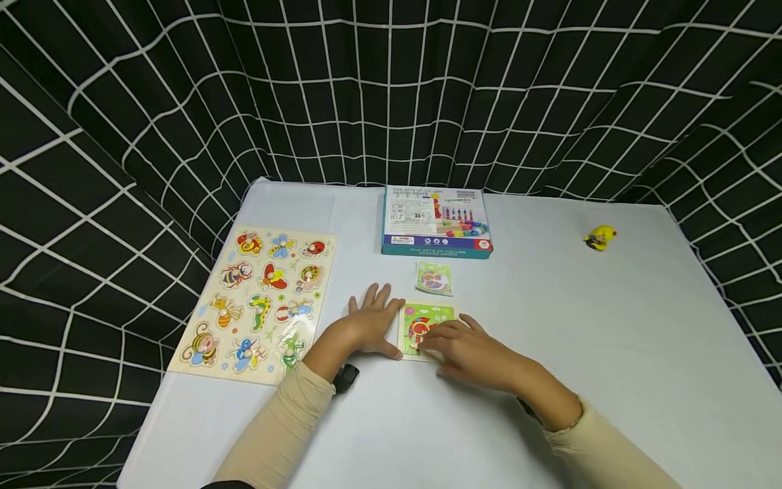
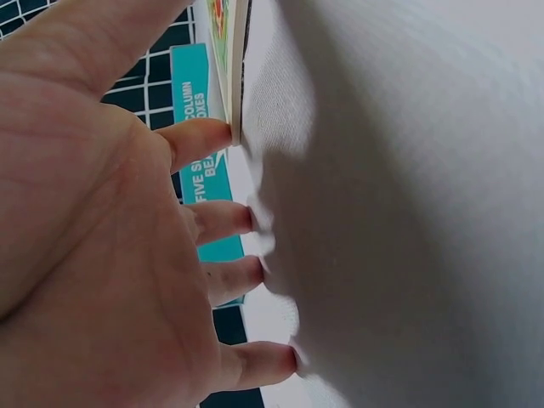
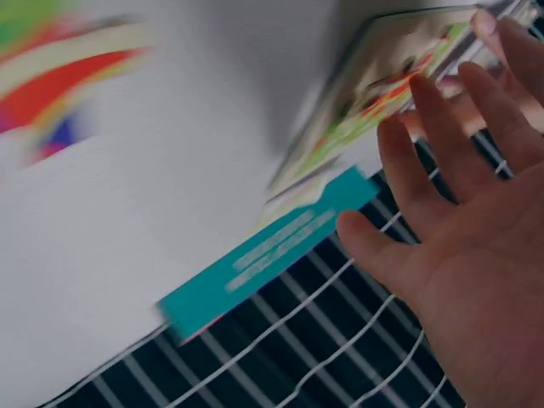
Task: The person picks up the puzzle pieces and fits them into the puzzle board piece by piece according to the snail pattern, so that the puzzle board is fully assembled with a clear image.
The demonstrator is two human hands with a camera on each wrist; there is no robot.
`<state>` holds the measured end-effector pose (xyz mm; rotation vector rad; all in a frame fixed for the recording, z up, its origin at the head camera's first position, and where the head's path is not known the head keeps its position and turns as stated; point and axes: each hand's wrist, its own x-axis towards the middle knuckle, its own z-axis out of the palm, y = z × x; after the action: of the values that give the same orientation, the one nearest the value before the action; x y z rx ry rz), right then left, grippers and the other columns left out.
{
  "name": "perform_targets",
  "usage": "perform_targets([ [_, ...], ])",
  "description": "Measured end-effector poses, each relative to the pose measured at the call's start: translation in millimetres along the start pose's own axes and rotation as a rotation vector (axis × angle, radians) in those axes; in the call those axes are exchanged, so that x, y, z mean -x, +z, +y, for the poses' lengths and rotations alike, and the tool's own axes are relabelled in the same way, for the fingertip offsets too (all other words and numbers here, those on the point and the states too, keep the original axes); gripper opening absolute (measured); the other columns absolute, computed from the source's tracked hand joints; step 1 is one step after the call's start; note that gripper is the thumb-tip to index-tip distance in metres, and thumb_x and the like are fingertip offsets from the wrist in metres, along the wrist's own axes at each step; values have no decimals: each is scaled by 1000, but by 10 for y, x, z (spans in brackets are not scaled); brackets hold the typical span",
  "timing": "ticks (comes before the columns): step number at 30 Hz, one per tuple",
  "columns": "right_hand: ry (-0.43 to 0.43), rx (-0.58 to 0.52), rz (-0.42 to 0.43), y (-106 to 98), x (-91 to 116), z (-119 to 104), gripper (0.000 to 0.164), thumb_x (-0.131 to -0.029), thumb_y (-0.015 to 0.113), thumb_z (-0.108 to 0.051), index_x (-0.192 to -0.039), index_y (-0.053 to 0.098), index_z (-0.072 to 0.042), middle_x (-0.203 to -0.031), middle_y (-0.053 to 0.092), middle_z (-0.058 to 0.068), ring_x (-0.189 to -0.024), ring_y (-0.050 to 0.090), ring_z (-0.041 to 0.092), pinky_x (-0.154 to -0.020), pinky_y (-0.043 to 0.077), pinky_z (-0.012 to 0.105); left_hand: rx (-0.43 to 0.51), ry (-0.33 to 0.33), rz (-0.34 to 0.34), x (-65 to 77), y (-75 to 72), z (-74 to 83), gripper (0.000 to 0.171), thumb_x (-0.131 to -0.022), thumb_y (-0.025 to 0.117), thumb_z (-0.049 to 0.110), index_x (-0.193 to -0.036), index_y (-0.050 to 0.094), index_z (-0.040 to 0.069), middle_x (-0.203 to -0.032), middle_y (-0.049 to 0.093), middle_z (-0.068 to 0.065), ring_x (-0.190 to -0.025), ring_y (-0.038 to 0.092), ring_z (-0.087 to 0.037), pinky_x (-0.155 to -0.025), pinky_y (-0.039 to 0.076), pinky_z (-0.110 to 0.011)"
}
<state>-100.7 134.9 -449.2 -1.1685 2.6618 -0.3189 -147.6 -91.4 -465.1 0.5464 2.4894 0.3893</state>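
A small square puzzle board (image 1: 434, 312) with a green picture and a red round shape lies in front of me. My left hand (image 1: 369, 329) is at its left side with fingers spread; in the left wrist view the fingertips rest on the white table and one touches the board's edge (image 2: 238, 76). My right hand (image 1: 467, 353) reaches over the board from the right and hides its lower right part. In the right wrist view the fingers (image 3: 438, 127) are extended, overlapping the board (image 3: 399, 93). A blurred multicoloured piece (image 3: 68, 85) shows there at upper left.
Just behind the board lies a small picture card (image 1: 434, 278), then a teal-edged box (image 1: 436, 224). A large puzzle board (image 1: 259, 299) with knobbed insect pieces is at left. A small yellow toy (image 1: 601, 237) sits at far right. Black grid cloth (image 1: 391, 95) hangs behind the table.
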Motion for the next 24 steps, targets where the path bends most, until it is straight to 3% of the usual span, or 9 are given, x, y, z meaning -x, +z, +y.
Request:
perform_targets([
  [5,131,31,47,-19,320,123,46,-76,82,-24,-119,68,-16,-119,63,4,-118,53,29,-105,29,65,27,1,7,13,13,-9,101,-71,84,44,-152,30,16,-163,6,-17,-149,-4,-38,-111,6,-70],
  [12,297,88,26,-42,694,268,46,-70,86,-19,-112,69,-16,-108,64,2,-109,57,30,-102,32,61,32,0,12,11,21,-23,102,-70,85,44,-152,30,16,-162,5,-17,-149,-5,-39,-111,5,-70],
  [19,303,152,29,-38,853,366,39,-67,87,-15,-101,69,-15,-86,62,-6,-92,62,26,-92,45,52,31,4,20,-9,35,-33,103,-70,85,45,-152,30,16,-162,6,-17,-149,-5,-39,-111,5,-70],
  [24,295,156,44,3,874,383,34,-67,88,-15,-94,67,-18,-83,62,-7,-87,62,22,-89,46,50,24,9,20,-29,44,-28,103,-70,84,45,-152,29,16,-163,5,-17,-149,-5,-39,-111,5,-70],
])
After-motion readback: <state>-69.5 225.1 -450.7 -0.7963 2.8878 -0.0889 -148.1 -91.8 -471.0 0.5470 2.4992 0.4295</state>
